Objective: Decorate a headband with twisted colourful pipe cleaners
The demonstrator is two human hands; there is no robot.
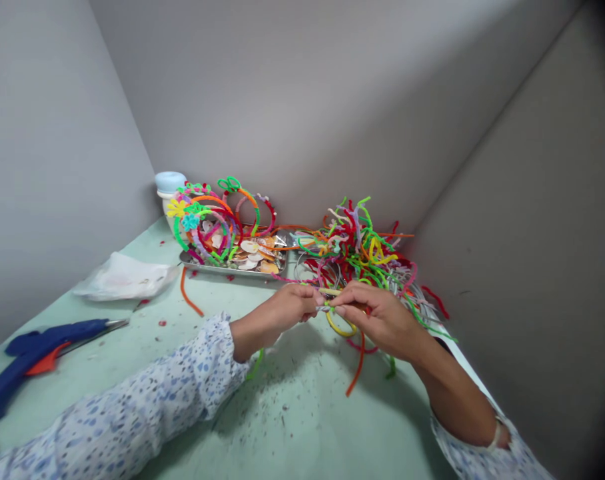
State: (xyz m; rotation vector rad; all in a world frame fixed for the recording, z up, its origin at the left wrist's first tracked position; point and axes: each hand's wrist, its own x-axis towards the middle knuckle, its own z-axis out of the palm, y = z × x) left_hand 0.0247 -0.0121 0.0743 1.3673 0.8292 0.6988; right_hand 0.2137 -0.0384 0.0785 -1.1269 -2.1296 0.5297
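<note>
My left hand and my right hand meet above the table, thumbs and fingertips pinched. Between them runs a short stretch of pale grey and green pipe cleaner, gripped from both sides. A pale yellowish strip shows just above it, partly covered by my fingers. Below my right hand a yellow loop and an orange pipe cleaner hang or lie; I cannot tell whether they join the held piece. Behind my hands rises a tangled heap of coloured pipe cleaners.
At the back left, a metal tray holds flat cut-out pieces, with pipe-cleaner-wrapped headbands standing over it. A blue-lidded white container is behind. A plastic bag and a blue glue gun lie left. Grey panels enclose the table.
</note>
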